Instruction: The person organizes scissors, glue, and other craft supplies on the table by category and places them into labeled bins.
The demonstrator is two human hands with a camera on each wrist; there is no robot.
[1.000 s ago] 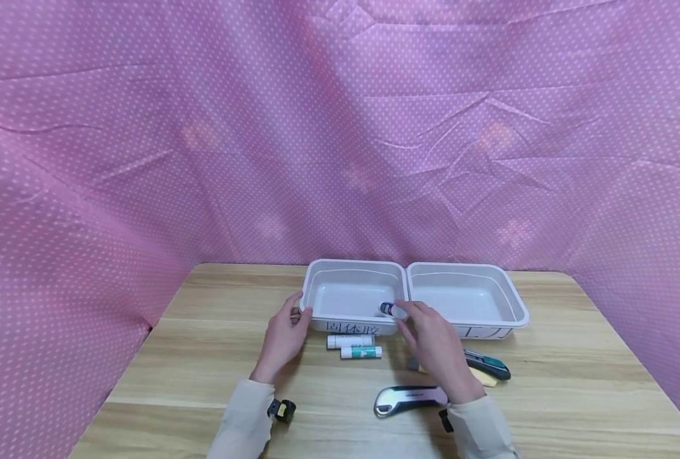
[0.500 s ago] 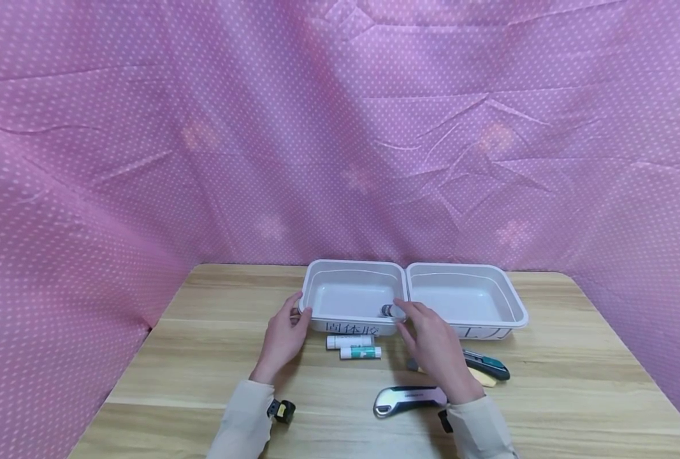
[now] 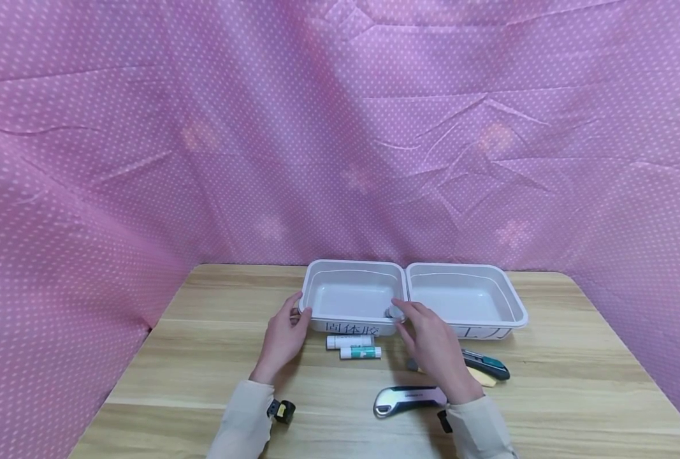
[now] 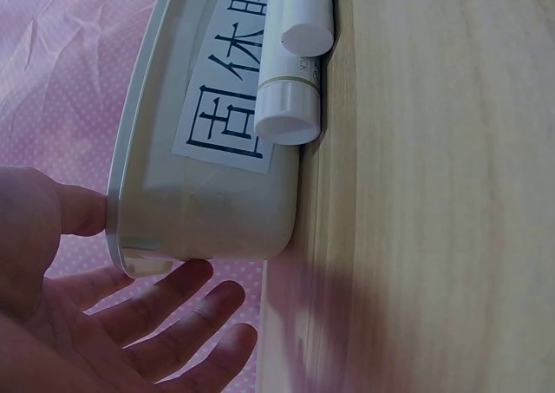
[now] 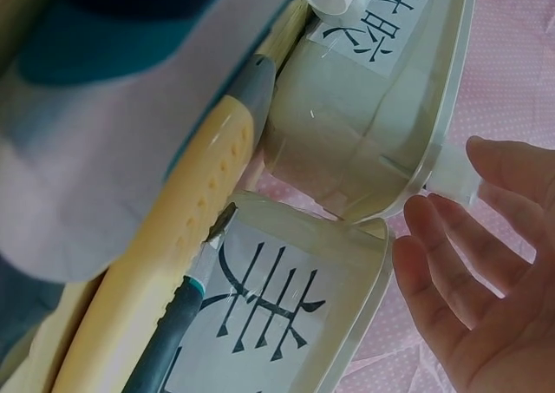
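At the near left corner of the left white bin (image 3: 351, 319), my left hand (image 3: 285, 335) grips the rim, thumb on top and fingers against the end wall, as the left wrist view shows. My right hand (image 3: 431, 338) pinches a glue stick (image 3: 394, 312) by its white end (image 5: 453, 172) at that bin's near right corner. The stick's other end points down inside the bin and is mostly hidden. Two more glue sticks lie on the table before the bin: a white one (image 3: 348, 342) and a green-and-white one (image 3: 361, 352). The bin's front carries a printed paper label (image 4: 227, 81).
A second white bin (image 3: 514, 296) stands right beside the first. Under and around my right forearm lie utility knives: a silver one (image 3: 399, 400), a yellow one (image 3: 482, 377) and a black-and-green one (image 3: 491, 366). A pink dotted cloth (image 3: 340, 159) hangs behind the wooden table (image 3: 202, 357).
The glue stick in my right hand has tipped downward into the left bin, so its dark label has gone from sight. My left hand has stayed at the bin's corner.
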